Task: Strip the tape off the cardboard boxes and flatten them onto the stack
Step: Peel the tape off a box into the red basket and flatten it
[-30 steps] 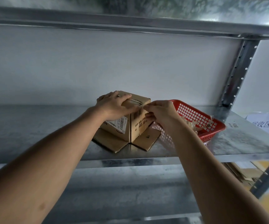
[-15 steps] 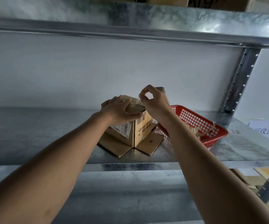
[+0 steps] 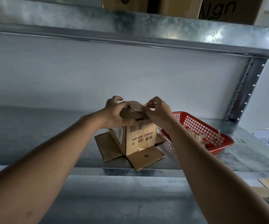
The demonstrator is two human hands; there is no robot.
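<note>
Up on the shelf (image 3: pixel 33 135), left hand (image 3: pixel 116 113) grips the cardboard box (image 3: pixel 137 135) steady so right hand (image 3: pixel 158 112) can pinch tape (image 3: pixel 148 105).

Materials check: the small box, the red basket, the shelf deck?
Small box: brown corrugated cardboard, matte, with creased flaps splayed on the deck and printed labels. Red basket: looks like moulded plastic, slightly glossy, with a uniform grid of holes. Shelf deck: probably galvanised steel, judging by the mottled grey spangle and dull sheen.
</note>
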